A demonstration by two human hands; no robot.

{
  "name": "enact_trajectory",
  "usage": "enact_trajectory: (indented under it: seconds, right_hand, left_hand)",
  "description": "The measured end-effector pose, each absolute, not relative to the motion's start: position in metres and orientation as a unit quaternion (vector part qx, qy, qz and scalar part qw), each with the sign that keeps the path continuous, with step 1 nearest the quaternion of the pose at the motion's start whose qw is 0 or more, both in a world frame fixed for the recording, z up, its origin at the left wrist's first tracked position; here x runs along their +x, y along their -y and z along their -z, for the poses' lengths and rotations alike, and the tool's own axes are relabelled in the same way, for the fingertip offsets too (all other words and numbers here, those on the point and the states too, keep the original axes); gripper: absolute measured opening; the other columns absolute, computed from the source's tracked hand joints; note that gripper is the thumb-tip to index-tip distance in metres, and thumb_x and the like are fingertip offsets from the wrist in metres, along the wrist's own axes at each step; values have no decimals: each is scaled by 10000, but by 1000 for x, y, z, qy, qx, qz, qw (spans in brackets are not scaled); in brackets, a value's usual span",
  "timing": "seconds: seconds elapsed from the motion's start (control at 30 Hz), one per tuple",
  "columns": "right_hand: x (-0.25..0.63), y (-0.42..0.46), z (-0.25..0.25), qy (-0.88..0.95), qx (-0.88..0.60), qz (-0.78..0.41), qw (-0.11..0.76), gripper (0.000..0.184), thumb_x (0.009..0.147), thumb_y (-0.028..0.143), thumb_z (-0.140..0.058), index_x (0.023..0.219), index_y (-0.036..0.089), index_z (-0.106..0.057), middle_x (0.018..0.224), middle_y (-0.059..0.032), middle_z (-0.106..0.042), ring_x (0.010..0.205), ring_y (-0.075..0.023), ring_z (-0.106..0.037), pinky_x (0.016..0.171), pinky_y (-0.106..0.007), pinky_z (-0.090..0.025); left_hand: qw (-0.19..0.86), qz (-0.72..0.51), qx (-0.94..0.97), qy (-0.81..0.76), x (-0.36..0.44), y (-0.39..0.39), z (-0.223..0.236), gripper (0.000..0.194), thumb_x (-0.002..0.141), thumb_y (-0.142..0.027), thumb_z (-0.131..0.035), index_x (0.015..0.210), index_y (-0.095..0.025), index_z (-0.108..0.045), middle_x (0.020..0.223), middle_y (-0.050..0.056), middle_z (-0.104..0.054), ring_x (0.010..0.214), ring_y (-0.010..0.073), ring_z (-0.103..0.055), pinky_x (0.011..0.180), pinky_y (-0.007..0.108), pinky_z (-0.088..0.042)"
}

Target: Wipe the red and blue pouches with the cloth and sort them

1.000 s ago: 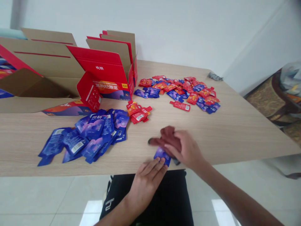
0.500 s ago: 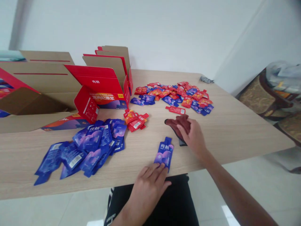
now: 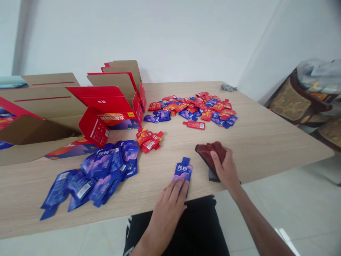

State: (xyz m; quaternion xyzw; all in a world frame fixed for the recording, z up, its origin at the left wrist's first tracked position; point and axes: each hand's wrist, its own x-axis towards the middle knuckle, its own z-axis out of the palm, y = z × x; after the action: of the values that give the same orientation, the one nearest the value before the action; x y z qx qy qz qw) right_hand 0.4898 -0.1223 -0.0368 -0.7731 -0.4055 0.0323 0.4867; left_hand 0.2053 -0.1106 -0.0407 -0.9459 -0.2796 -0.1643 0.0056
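A blue-purple pouch (image 3: 183,170) with a narrow neck lies flat near the table's front edge. Over its lower part my left hand (image 3: 170,199) rests with its fingers stretched out, hiding that end. To the right, my right hand (image 3: 226,167) is closed on a crumpled brown cloth (image 3: 211,153) against the table. A dark grey piece (image 3: 213,176) shows beneath the cloth; I cannot tell what it is. Left of my hands lies a heap of blue pouches (image 3: 103,170), with a small pile of red pouches (image 3: 150,139) behind it.
Open red cartons (image 3: 109,103) stand at the left back. Small red and blue sachets (image 3: 191,108) are scattered at the back, a single red sachet (image 3: 195,125) in front of them. A grey crumpled item (image 3: 228,87) lies near the wall; a patterned chair (image 3: 287,96) stands at right.
My right hand and the brown cloth have moved right and toward the front edge. My left hand stays on the blue pouch. The camera view has shifted slightly.
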Motion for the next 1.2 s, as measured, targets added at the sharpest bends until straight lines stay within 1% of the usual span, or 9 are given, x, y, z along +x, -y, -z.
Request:
enact_trajectory:
  seconds: [0.07,0.17,0.23,0.33,0.47,0.6,0.8,0.97,1.2]
  right_hand:
    - [490,121,35,397,-772,-43,494,657,946,693,-533,1342,170,-497,1263,-203,-655,1192,-347,-632,1015,-505,-491]
    - [490,121,32,383,-770,-60,506,658,941,703,-528,1328,172,-500,1260,-201,-664,1186,-343,-639,1023,-491,-488]
    - [490,121,32,374,-771,-67,512,669,937,710,-528,1336,174,-496,1268,-200,-665,1188,-344,-641,1024,-488,-489]
    - [491,122,32,360,-775,-72,514,683,935,718,-526,1350,176,-490,1267,-197,-669,1189,-352,-641,1018,-493,-491]
    - [492,122,33,354,-777,-80,515,677,933,722,-530,1340,182,-495,1239,-187,-681,1154,-348,-659,984,-479,-509]
    - [492,121,32,352,-779,-84,513,680,923,726,-543,1333,185,-506,1208,-178,-693,1123,-343,-672,963,-468,-516]
    - [490,122,27,355,-781,-89,506,674,905,734,-571,1306,194,-523,1181,-168,-705,1100,-342,-681,949,-463,-520]
    - [490,122,28,362,-781,-84,502,655,918,717,-568,1303,190,-521,1188,-172,-700,1111,-343,-677,964,-469,-514]
    - [481,127,20,400,-764,-24,506,601,933,676,-584,1277,187,-530,1181,-169,-688,1103,-339,-668,955,-485,-524]
  left_hand:
    - [7,170,-956,237,195,107,42,593,953,-146,-686,1513,-165,-491,1495,110,-587,1334,293,-589,1067,439,-559]
    - [-57,227,-956,180,185,101,33,449,1035,-109,-517,1481,-160,-525,1484,108,-600,1362,251,-580,1107,404,-540]
    - [-124,289,-927,202,183,99,24,393,1057,-153,-514,1446,-184,-560,1420,104,-650,1297,227,-637,1081,364,-558]
    - [-224,367,-832,352,187,99,17,344,1051,-284,-589,1390,-225,-600,1190,62,-760,1006,190,-767,901,294,-635]
    - [-275,363,-765,455,193,94,20,426,1050,-411,-582,1431,-222,-561,954,17,-771,741,154,-756,694,250,-634]
    - [-137,310,-859,384,195,88,22,312,1064,-398,-552,1262,-202,-691,956,61,-756,825,207,-711,817,359,-606]
    - [-35,248,-890,381,189,99,15,380,1026,-405,-615,1362,-235,-660,1235,129,-667,1107,300,-634,936,486,-575]
    - [-35,240,-938,247,172,105,29,412,1048,-300,-580,1454,-230,-579,1517,117,-529,1403,300,-502,1112,461,-521]
    - [-13,230,-952,200,162,104,42,411,1045,-126,-515,1442,-208,-587,1430,110,-611,1348,269,-570,1077,429,-550]
